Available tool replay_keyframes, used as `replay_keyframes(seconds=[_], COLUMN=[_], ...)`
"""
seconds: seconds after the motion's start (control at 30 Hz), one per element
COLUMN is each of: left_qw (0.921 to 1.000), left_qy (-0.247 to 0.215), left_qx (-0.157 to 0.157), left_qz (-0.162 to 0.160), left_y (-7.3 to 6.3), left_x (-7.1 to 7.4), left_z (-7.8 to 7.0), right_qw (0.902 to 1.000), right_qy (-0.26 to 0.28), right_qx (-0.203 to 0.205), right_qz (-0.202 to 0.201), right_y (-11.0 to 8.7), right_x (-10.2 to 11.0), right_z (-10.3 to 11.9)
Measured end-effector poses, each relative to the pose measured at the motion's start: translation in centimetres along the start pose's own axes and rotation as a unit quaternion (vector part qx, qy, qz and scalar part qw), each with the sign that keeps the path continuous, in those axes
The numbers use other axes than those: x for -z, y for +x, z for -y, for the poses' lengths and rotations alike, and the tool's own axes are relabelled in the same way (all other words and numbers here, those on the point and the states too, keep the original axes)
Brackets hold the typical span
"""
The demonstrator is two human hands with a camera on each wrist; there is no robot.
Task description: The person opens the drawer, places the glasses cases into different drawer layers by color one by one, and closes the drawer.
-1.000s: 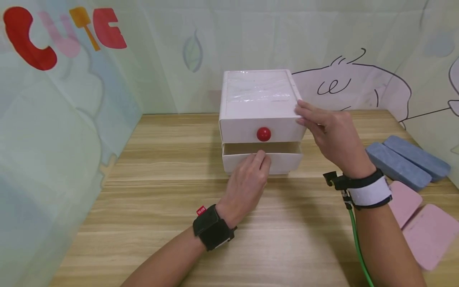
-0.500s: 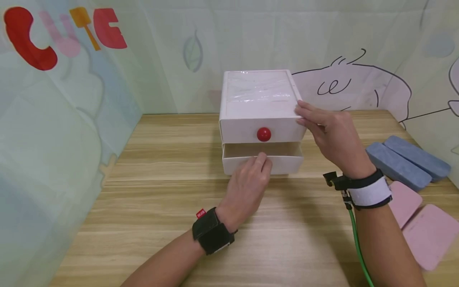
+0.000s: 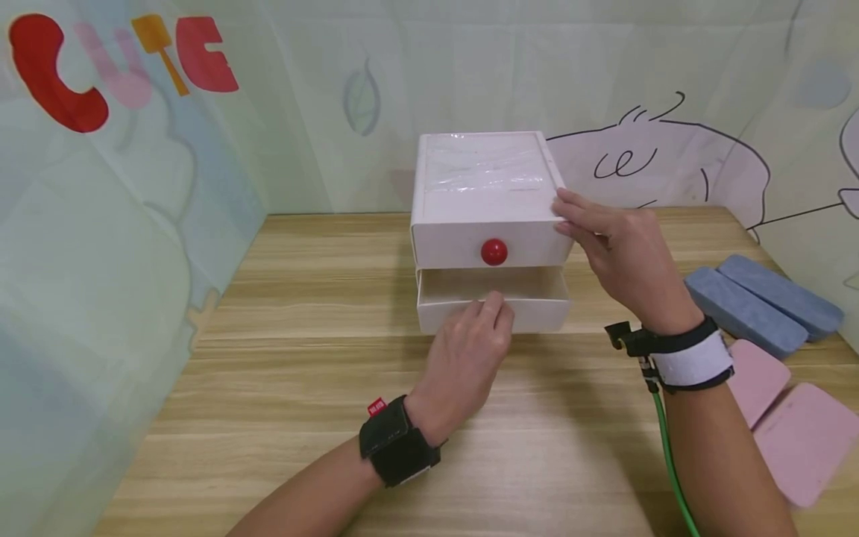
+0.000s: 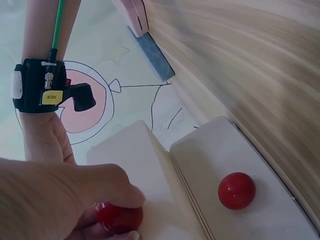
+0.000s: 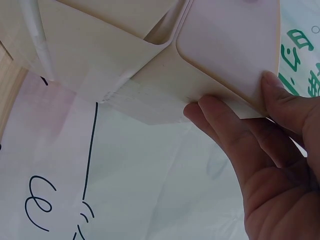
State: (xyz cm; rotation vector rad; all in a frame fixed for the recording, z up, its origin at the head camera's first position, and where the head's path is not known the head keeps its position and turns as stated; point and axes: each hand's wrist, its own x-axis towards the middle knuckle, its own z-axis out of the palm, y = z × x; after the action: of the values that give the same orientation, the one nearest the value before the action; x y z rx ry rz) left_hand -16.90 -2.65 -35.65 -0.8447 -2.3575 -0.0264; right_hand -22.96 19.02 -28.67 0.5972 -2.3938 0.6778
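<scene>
A small white drawer cabinet [image 3: 476, 201] faces me, its top drawer closed under a red knob [image 3: 494, 252]. Below that, a white drawer [image 3: 537, 316] stands partly pulled out, with no objects visible inside. My left hand [image 3: 466, 358] is at its front; the left wrist view shows thumb and fingers pinching its red knob [image 4: 119, 218]. Beside it in that view is another drawer front [image 4: 205, 150] with its own red knob [image 4: 237, 191]. My right hand [image 3: 624, 253] grips the cabinet's right front corner, fingers [image 5: 220, 117] on the side and thumb at the edge.
Two blue blocks [image 3: 745, 309] and two pink blocks [image 3: 805, 444] lie on the wooden table [image 3: 315, 313] at the right, beside my right forearm. A green cable [image 3: 667, 447] runs from the right wrist strap. A printed cloth [image 3: 302, 112] hangs behind the cabinet.
My left hand has moved toward me, and the drawer below the top one has slid further out with it. The right hand and the cabinet have stayed in place.
</scene>
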Motion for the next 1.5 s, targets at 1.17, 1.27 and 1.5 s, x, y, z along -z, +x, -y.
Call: replay_keyframes(seconds=[1.17,1.27,1.5], left_qw=[0.9985,0.9986,0.9985], left_qy=[0.035,0.037,0.040], left_qx=[0.015,0.016,0.016], left_qz=[0.039,0.035,0.035], left_y=[-0.5,-0.6,-0.7], left_x=[1.6,1.7,1.8], left_z=[-1.5,-1.7,-1.9], right_qw=[1.0000,1.0000,1.0000], right_qy=[0.002,0.001,0.000], right_qx=[-0.005,-0.004,-0.004], right_qz=[0.002,0.002,0.001], right_y=[0.1,0.1,0.1], right_x=[0.0,0.0,0.0], right_z=[0.0,0.0,0.0])
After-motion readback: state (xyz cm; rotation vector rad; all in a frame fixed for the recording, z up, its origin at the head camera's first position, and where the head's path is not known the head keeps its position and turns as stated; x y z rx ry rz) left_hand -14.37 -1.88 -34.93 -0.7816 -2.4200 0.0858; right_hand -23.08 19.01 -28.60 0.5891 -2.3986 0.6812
